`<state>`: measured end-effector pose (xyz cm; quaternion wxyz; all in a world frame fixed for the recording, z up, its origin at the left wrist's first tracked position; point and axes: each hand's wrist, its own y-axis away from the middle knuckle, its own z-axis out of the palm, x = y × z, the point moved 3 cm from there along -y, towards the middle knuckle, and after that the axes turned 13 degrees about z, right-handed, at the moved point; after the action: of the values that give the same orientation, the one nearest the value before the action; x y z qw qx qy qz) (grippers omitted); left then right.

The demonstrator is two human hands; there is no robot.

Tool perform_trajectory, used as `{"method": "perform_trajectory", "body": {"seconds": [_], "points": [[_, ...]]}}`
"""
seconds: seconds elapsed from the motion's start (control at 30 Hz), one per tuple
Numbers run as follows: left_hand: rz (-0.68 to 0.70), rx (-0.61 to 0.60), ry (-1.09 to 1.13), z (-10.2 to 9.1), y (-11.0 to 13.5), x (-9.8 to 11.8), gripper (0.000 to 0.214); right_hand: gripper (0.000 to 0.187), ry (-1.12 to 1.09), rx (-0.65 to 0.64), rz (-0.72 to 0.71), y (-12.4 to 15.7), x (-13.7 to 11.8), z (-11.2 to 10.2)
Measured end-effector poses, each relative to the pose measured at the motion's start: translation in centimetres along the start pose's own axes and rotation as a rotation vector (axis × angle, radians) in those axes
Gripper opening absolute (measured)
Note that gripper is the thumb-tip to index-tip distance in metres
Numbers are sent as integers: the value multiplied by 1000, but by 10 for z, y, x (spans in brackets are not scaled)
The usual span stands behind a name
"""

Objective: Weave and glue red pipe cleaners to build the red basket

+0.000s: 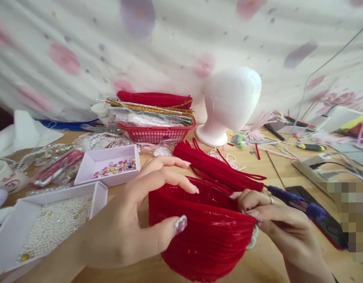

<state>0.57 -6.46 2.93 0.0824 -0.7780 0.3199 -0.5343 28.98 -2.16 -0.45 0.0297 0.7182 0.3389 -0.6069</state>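
Note:
A bowl-shaped red cap (207,239), built up from rows of fuzzy chenille stems, is tilted with its opening up and away from me. Shiny, glue-like streaks run along its rim. My left hand (140,208) is spread open at its left side, thumb in front of the outer wall and fingers over the opening. At the right end of the rim, my right hand (275,220) pinches the edge between thumb and fingers. Just behind the cap lies a bundle of red chenille stems (219,165). Part of a pale green thing (252,237) shows beneath the cap's right side.
A white foam head (233,98) stands at the back beside a red basket (157,133) of stems. Left are a tray of gems (107,179) and a tray of pearls (60,220). A blue glue gun (296,202) and a dark phone (319,220) lie right.

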Motion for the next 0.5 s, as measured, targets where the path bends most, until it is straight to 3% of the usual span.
{"method": "perform_trajectory", "body": {"seconds": [0.1,0.33,0.5], "points": [[50,-74,-133,-1,-8,5,48,24,-23,-9,16,1,1,0],[154,-128,-190,3,-21,4,34,23,-51,-22,42,3,4,1],[156,-138,-228,5,-20,4,28,22,-60,-11,41,3,4,1]]}}
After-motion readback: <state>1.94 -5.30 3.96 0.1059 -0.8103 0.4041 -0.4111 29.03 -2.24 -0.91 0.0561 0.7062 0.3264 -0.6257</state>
